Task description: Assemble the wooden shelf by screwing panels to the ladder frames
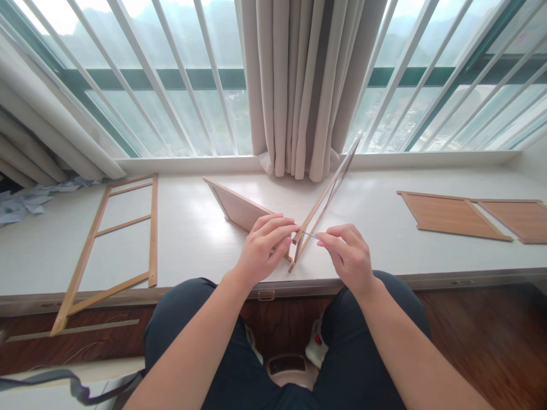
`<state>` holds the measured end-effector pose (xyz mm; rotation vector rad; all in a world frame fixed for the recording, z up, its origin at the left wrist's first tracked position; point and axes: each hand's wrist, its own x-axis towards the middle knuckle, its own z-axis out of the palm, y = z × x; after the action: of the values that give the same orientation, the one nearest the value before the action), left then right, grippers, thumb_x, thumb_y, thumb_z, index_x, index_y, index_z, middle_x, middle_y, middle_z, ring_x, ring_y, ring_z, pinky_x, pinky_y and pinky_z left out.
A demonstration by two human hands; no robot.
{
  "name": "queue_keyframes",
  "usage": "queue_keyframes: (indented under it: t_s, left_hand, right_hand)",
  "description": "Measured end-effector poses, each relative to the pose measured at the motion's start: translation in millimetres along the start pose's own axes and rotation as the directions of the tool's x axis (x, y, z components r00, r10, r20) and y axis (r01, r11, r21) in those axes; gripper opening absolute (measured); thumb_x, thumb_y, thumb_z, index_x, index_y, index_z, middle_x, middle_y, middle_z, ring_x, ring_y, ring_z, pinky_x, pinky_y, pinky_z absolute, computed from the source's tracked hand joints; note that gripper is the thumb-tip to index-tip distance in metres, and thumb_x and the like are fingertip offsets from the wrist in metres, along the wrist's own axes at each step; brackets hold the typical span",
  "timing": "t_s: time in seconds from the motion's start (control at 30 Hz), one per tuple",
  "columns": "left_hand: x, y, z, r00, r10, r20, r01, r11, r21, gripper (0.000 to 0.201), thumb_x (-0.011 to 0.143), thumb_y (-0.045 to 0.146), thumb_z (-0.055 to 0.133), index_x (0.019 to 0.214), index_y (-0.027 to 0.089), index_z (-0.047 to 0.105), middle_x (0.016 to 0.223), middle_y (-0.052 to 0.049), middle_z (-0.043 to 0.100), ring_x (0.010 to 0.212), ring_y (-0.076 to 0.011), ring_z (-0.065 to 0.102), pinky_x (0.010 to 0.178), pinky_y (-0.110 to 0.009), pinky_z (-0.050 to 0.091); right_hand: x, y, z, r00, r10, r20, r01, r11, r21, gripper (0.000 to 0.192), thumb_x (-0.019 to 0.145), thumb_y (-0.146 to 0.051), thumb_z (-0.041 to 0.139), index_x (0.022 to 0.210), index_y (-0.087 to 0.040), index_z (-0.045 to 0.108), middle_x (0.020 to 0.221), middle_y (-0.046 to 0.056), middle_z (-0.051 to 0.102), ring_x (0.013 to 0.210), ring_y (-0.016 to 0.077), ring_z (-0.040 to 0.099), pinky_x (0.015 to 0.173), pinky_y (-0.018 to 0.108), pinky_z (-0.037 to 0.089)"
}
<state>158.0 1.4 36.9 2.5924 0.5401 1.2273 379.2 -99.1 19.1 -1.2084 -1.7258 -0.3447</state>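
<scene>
Window ledge setup: my left hand (265,242) steadies the upright wooden frame (325,199), which leans away toward the curtain; right hand (348,253) pinches a thin pin (310,234) lying sideways, pointing left.

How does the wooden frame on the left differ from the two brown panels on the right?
The wooden frame is open slats with the white sill showing through; the brown panels are solid boards. The frame's near end overhangs the sill's edge; the panels lie wholly on it. The frame is lighter in colour, the panels darker brown. Both lie flat, untouched by either hand.
</scene>
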Motion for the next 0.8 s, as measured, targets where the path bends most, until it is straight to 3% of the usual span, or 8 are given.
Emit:
queue_keyframes:
  t_s: [0.53,0.8]
  left_hand:
    - [0.6,-0.4,0.2,1.0,0.012,-0.006,-0.012,1.0,0.0,0.028,0.101,0.023,0.057,0.123,0.023,0.073,0.128,-0.004,0.074,0.126,-0.0194,0.06,0.117,-0.042,0.05]
    - [0.6,-0.9,1.6,1.0,0.018,-0.009,-0.018,1.0,0.0,0.028,0.1,0.022,0.056,0.123,0.023,0.073,0.128,-0.004,0.074,0.127,-0.0195,0.06,0.118,-0.042,0.051]
  right_hand:
    - [-11.7,0.9,12.0,0.994,0.11,-0.003,-0.107,0.979,0.171,0.011,0.101,-0.016,0.063,0.103,-0.019,0.073,0.089,0.006,0.069,0.084,0.0185,0.061,0.076,0.036,0.052]
    - [-14.6,-6.8,17.3,0.973,0.231,-0.014,-0.223,0.95,0.218,0.019,0.105,-0.022,0.056,0.094,-0.019,0.071,0.082,0.005,0.067,0.077,0.0168,0.062,0.07,0.032,0.052]
